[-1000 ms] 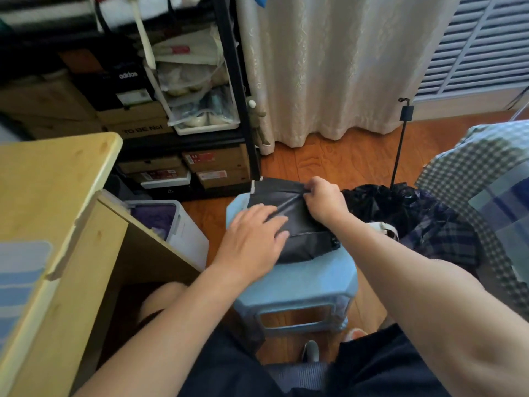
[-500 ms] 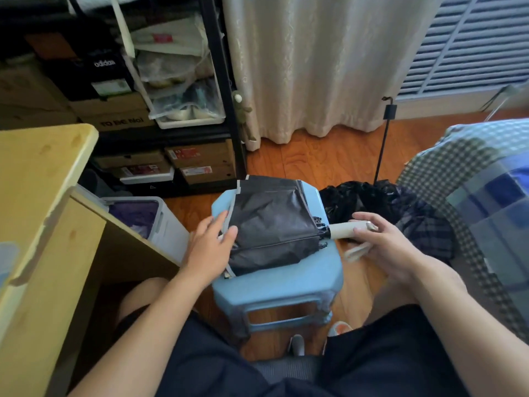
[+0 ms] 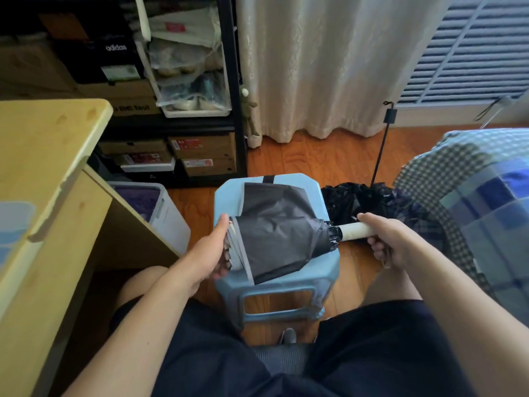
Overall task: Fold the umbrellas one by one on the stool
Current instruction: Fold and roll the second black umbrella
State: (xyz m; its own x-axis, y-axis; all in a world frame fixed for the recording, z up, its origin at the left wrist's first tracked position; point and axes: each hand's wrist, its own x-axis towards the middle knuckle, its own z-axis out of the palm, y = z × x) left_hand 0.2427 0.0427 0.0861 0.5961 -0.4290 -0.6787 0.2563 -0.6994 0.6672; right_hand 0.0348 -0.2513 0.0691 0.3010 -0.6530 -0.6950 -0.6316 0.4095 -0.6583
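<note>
The left hand [image 3: 213, 255] hides its fingertips behind the canopy end of the collapsed dark grey fabric umbrella [image 3: 279, 234], which lies across the pale blue plastic stool [image 3: 274, 285], its cream cylindrical handle [image 3: 355, 232] overhanging the right edge. Bare wooden floor [image 3: 309, 159] lies beyond; a crumpled black umbrella [image 3: 360, 199] sits just right of the stool. The left hand's straight fingers press the canopy end, while the right hand [image 3: 389, 242] curls around the handle.

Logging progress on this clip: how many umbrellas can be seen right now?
2. A gray umbrella lies on the blue stool, its handle gripped by the right hand and its tip end against the left hand. A black umbrella lies on the floor behind. More may be hidden.
</note>
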